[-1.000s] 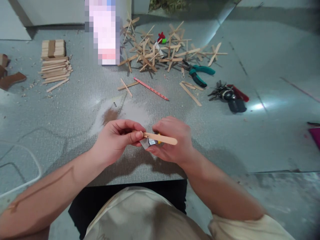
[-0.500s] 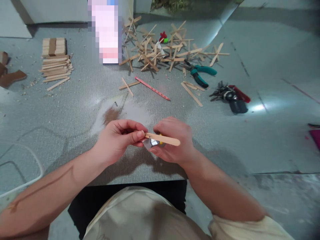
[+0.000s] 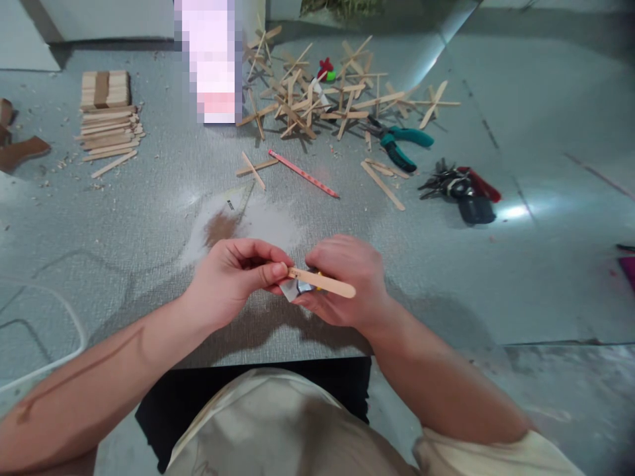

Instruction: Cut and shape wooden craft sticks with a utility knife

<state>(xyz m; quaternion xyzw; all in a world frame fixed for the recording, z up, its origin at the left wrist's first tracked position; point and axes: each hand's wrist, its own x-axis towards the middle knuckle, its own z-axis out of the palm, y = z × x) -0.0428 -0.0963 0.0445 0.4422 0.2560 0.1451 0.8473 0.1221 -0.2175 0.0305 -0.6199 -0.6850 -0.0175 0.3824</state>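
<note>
My left hand (image 3: 233, 277) pinches one end of a flat wooden craft stick (image 3: 325, 283) between thumb and fingers. The stick runs to the right across my right hand (image 3: 344, 281). That hand is closed round a small metal blade tool with a yellow part (image 3: 300, 287), held against the stick near its left end. Both hands hover just above the grey mat (image 3: 149, 218), over a pale patch of sawdust (image 3: 262, 225).
A pile of crossed sticks (image 3: 317, 99) lies at the back, with teal pliers (image 3: 401, 144), a red pencil (image 3: 303, 174), loose sticks (image 3: 384, 182) and a bunch of keys (image 3: 459, 188). Stacked sticks (image 3: 106, 122) sit far left. A white cable (image 3: 54, 357) loops near left.
The hands have barely shifted; the stick's right end has tipped slightly lower and the blade has moved a little along the stick. The view has drifted slightly.
</note>
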